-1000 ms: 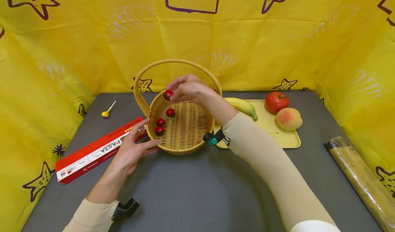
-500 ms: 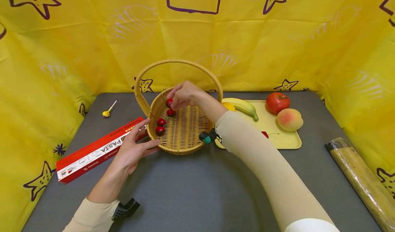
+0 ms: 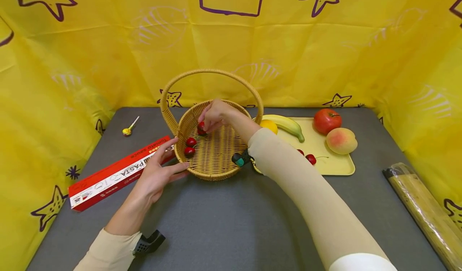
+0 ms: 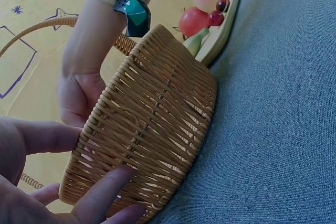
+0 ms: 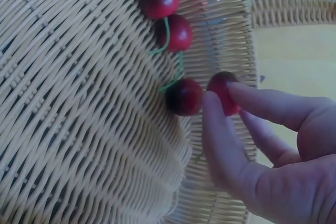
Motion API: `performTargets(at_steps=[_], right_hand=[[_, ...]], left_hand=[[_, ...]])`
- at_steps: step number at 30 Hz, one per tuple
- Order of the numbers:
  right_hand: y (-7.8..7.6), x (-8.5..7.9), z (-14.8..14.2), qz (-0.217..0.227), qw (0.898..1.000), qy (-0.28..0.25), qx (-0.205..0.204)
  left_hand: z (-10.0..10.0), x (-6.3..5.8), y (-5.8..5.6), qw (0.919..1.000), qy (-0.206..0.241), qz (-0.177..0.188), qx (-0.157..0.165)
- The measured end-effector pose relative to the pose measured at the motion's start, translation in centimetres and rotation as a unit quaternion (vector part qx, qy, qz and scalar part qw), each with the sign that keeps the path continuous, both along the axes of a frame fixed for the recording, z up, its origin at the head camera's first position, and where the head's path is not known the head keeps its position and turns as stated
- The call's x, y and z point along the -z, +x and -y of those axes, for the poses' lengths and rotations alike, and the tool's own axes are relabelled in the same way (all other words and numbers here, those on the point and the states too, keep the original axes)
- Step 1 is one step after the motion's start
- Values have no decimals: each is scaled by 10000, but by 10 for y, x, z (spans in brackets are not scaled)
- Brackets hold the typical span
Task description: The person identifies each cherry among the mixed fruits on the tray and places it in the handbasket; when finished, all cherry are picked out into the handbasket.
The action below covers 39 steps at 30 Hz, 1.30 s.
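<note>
A round wicker basket [image 3: 213,177] with a tall hoop handle stands mid-table. My right hand [image 3: 218,112] reaches inside, pinching a dark red cherry [image 5: 223,90] between thumb and fingertips near the basket's side wall. Right beside it in the right wrist view lies another cherry [image 5: 184,97], with two more cherries [image 5: 169,17] in a row beyond, green stems showing. My left hand [image 3: 155,176] holds the basket's near left side. In the left wrist view its thumb lies at the rim and other fingers [image 4: 107,192] press the woven outer wall.
Right of the basket, a pale yellow tray [image 3: 339,168] bears a banana [image 3: 288,124], a yellow round fruit [image 3: 268,126], an apple [image 3: 327,120], a peach [image 3: 341,140] and cherries [image 3: 311,158]. A red pasta box [image 3: 122,172] and lollipop [image 3: 127,131] lie left; a long clear packet [image 3: 415,207] lies right.
My right hand has lowered the pinched cherry from rim height into the basket, close to the other cherries. More of the tray's cherries and the yellow fruit show past the arm. The left hand stays put.
</note>
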State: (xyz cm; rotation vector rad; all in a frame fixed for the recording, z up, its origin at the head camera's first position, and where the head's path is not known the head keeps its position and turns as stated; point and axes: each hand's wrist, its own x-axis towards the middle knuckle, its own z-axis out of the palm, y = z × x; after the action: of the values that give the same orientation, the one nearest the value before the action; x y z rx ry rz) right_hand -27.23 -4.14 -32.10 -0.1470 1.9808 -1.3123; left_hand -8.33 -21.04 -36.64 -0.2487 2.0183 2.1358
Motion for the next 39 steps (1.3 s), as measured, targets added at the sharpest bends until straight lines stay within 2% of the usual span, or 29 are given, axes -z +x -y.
performTargets(at_steps=[11, 22, 39], right_hand=[[3, 4, 6, -150, 9945, 789, -672], [4, 7, 8, -537, 9881, 1128, -901], [3, 10, 7, -678, 9837, 1339, -988]], left_hand=[[0, 1, 0, 10000, -16, -24, -22], [-1, 0, 0, 10000, -14, -45, -23], [-1, -1, 0, 10000, 47, -34, -24]])
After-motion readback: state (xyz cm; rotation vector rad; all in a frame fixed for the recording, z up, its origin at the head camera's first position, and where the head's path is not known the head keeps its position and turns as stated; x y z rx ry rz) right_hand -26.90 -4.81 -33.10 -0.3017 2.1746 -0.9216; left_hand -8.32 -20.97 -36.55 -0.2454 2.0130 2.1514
